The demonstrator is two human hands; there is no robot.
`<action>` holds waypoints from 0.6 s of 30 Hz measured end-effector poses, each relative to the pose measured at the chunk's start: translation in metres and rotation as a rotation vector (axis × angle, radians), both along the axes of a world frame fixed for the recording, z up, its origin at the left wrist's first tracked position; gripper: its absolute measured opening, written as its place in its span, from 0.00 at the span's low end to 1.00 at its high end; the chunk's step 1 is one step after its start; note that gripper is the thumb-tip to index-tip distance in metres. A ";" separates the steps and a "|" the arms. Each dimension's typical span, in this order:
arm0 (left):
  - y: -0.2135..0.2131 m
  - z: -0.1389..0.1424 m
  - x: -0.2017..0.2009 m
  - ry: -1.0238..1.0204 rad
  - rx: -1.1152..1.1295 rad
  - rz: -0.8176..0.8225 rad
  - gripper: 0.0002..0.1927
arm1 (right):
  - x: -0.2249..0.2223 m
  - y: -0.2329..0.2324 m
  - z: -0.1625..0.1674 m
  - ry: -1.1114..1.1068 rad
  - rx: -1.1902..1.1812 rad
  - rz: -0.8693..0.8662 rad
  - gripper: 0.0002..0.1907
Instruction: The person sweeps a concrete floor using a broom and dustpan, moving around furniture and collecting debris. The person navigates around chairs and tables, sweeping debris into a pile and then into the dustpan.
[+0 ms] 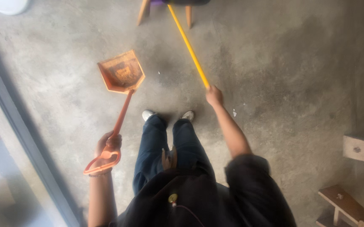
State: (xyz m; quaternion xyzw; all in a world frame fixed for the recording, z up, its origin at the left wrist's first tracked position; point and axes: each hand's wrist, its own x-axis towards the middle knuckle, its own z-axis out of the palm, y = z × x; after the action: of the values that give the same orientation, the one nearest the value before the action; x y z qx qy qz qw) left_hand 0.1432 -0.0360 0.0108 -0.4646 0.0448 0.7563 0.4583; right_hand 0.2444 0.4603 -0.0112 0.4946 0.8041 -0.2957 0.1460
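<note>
Dustpan (121, 72): orange, long-handled, dirty inside. It hangs just above or at the concrete floor (283, 84), ahead and to the left of our feet; we cannot tell whether its front lip touches the floor. Its handle runs down to our left hand (107, 143), which is closed around the shaft just above the looped end grip

Broom handle (189, 47): yellow, slanting up and away toward the top of the view, where its head is hidden. Our right hand (214, 95) is wrapped around its near end, arm stretched forward

A few pale specks (234, 112) lie on the floor near the right shoe (188, 115) and between pan and broom handle

Judgement on the sweeping in hand: we want the pan's lip pressed flat on the concrete, so we tilt the handle to seat the edge. The one-handed hold at the very end of the broom gives poor control; short, light strokes toward the pan suit it best. The rough floor may trap fine dust, so we overlap strokes

Surroundings: wooden chair legs (144, 11) at top, a white round object (9, 6) at top left, a dark door track (18, 122) along the left, wooden steps (350, 201) at the right edge
</note>
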 end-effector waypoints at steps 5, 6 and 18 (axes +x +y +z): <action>-0.004 -0.005 0.069 0.029 0.096 0.012 0.08 | -0.119 -0.004 0.011 0.194 -0.121 -0.182 0.24; -0.009 -0.002 0.086 0.021 -0.018 -0.004 0.08 | -0.132 -0.006 0.014 0.206 -0.220 -0.228 0.25; -0.001 0.003 0.188 -0.065 -0.062 0.167 0.08 | 0.051 -0.006 -0.025 -0.027 -0.360 -0.130 0.23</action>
State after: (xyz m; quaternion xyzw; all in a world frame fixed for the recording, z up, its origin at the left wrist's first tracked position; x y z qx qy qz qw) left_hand 0.3310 -0.0374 0.0140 -0.5051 0.0144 0.7745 0.3804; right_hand 0.2955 0.4545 -0.0360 0.5153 0.7025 -0.4371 0.2235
